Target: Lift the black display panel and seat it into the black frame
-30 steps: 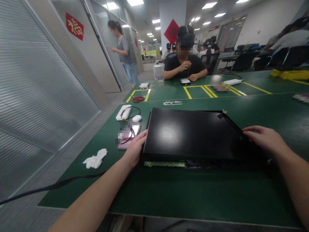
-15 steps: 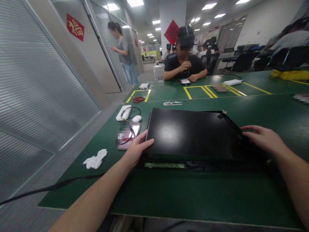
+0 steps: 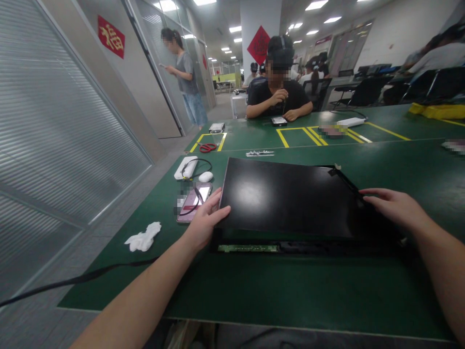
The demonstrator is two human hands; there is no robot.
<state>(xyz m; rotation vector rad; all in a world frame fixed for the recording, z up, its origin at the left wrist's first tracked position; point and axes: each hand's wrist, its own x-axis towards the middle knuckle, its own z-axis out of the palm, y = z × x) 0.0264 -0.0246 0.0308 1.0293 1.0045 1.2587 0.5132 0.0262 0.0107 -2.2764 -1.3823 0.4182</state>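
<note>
Left grip (image 3: 204, 220) is closed on the left edge of the black screen panel (image 3: 283, 198), thumb over its face; right grip (image 3: 392, 206) touches the right edge of the black frame (image 3: 334, 248), though whether it pinches I cannot tell. The panel lies between both, over the frame on the green counter (image 3: 290, 291). Both forearms (image 3: 145, 286) slant inward from the lower corners.
</note>
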